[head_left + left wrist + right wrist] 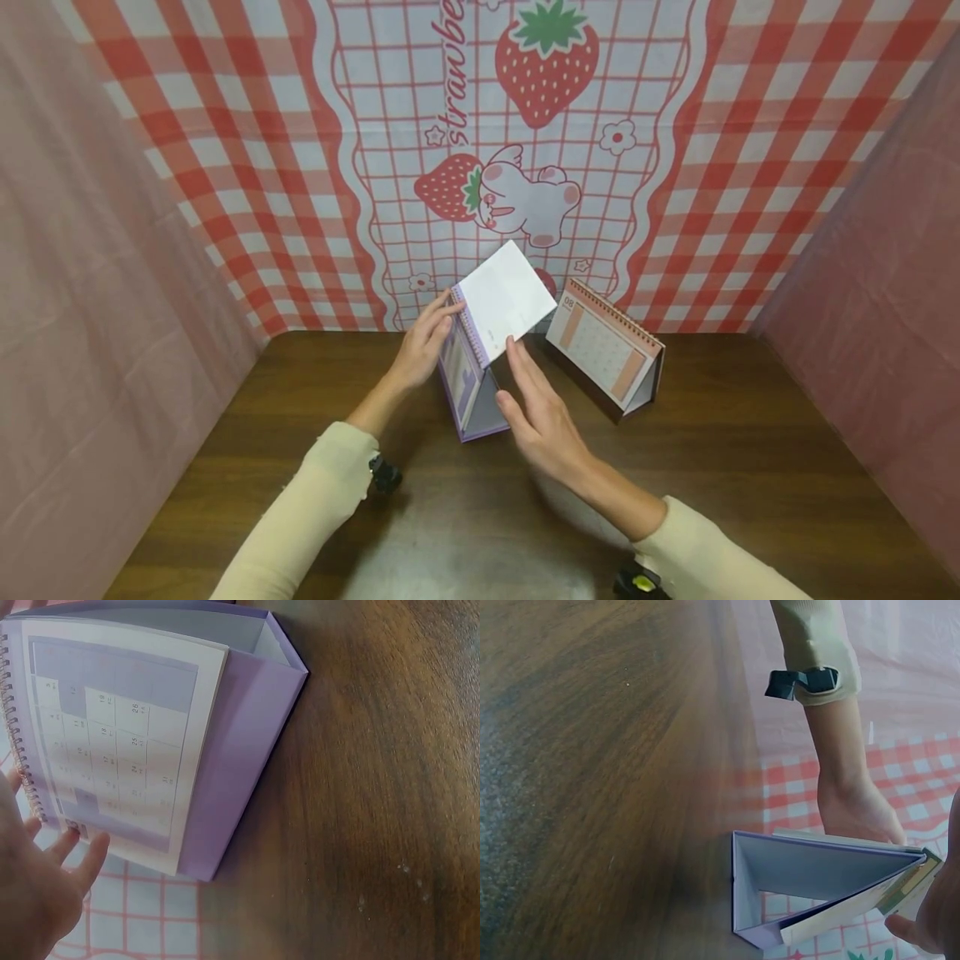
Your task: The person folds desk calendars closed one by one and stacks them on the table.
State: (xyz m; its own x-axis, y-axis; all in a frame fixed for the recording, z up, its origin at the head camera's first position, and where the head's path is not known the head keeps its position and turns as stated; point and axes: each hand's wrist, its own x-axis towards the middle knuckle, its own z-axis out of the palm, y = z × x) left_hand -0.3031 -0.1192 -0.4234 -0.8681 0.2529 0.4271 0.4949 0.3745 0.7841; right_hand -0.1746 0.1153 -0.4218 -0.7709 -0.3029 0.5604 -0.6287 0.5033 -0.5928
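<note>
A purple desk calendar (465, 379) with a spiral binding along its top edge stands tent-like on the table. One page (506, 300), its white side showing, is lifted up and over the binding. My left hand (423, 346) rests at the binding's far end, and the left wrist view has its fingers (91, 859) against the printed month sheet. On the other side, my right hand (543, 417) has its fingers nearly straight, the tips touching the lifted page's near edge. From the right wrist view the hollow triangular stand (817, 862) is seen end-on, with my right thumb beside it.
A second desk calendar (603, 346), pink and white, stands to the right behind my right hand. The brown wooden table (465, 533) meets a red-and-white checked cloth (262, 167) at the back. Pink curtains (862, 250) hang on both sides.
</note>
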